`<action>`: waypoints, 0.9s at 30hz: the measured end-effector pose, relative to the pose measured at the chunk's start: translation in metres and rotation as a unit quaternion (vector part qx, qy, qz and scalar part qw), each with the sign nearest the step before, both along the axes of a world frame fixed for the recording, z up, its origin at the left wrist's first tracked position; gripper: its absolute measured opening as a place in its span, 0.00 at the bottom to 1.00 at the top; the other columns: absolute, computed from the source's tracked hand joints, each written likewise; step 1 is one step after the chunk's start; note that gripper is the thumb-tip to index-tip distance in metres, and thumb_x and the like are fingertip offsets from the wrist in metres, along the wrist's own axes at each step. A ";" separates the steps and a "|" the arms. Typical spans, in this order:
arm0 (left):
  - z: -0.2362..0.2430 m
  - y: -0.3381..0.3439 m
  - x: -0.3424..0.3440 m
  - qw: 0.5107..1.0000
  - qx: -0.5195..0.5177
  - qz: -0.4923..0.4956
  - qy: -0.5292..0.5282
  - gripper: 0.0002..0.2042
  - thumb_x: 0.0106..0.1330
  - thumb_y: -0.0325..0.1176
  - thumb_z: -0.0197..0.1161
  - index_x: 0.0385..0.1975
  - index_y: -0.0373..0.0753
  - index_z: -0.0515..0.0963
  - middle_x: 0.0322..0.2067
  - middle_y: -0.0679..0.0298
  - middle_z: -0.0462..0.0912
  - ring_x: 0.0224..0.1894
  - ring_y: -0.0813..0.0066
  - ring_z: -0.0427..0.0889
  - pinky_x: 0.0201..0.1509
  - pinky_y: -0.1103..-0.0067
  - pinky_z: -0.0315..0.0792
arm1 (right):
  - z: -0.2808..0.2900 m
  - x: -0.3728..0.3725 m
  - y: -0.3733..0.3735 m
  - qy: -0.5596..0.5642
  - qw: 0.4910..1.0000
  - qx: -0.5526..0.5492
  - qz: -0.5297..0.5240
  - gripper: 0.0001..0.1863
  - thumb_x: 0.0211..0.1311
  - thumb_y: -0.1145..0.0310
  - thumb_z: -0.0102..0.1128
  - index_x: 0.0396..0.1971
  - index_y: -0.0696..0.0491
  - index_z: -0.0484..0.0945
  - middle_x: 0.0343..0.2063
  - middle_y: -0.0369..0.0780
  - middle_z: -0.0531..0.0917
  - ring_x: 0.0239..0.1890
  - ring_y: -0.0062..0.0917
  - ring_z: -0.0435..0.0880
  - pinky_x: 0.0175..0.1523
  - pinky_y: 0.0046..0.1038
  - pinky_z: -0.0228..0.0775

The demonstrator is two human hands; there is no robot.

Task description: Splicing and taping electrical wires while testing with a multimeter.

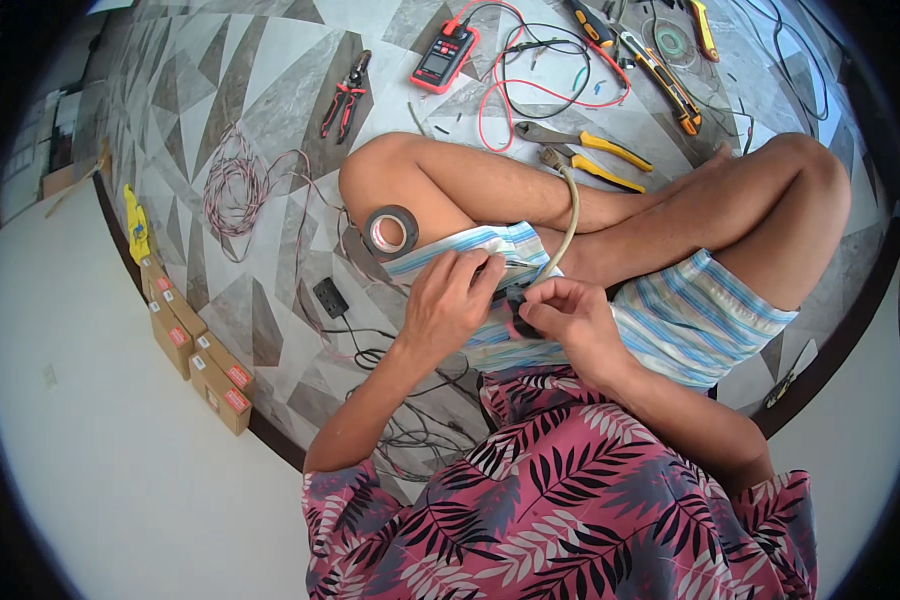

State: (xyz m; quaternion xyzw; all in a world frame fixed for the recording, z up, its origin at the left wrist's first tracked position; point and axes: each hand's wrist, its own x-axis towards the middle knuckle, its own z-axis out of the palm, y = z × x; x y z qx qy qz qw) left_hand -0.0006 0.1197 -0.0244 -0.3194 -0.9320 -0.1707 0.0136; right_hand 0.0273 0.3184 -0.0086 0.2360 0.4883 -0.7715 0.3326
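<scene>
Both hands work close together over my lap. My left hand [452, 300] has its fingers closed beside a thin, light-coloured strand; what they grip is mostly hidden. My right hand [575, 322] pinches a small black piece [520, 318] between thumb and forefinger, its exact kind unclear. A beige cable [571, 215] arches from the plier heads down to the right fingertips, where its end is hidden. On my left thigh, near the knee, rests a roll of black electrical tape [390, 233].
Beyond my crossed legs lie yellow-handled pliers [615, 153], a utility knife [670, 95], a red-and-black multimeter [444, 58] with leads and red-handled wire strippers [346, 97]. Left are a coil of wire [235, 190], a black adapter [330, 297] and small cardboard boxes [220, 385] along the wall.
</scene>
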 end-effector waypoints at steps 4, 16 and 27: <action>0.006 0.000 0.004 0.999 0.039 0.007 0.007 0.16 0.54 0.25 0.66 0.45 0.35 0.81 0.38 0.62 0.77 0.36 0.64 0.80 0.37 0.69 0.77 | 0.006 0.006 0.002 0.209 0.976 0.057 0.016 0.05 0.56 0.78 0.62 0.33 0.62 0.80 0.38 0.44 0.86 0.36 0.27 0.86 0.42 0.25 0.77; 0.000 0.004 0.011 0.989 0.086 0.084 -0.082 0.14 0.58 0.25 0.68 0.45 0.34 0.79 0.31 0.60 0.75 0.34 0.62 0.79 0.36 0.70 0.75 | -0.005 -0.024 0.031 0.519 0.802 0.238 0.177 0.04 0.47 0.80 0.60 0.25 0.60 0.76 0.52 0.50 0.80 0.39 0.34 0.85 0.44 0.31 0.77; 0.001 0.008 0.002 0.993 0.019 0.030 -0.111 0.12 0.61 0.30 0.68 0.43 0.37 0.79 0.25 0.63 0.72 0.30 0.67 0.78 0.31 0.71 0.73 | -0.036 -0.026 0.050 0.418 0.874 0.140 0.203 0.04 0.48 0.79 0.59 0.25 0.59 0.74 0.46 0.48 0.83 0.42 0.34 0.85 0.49 0.30 0.76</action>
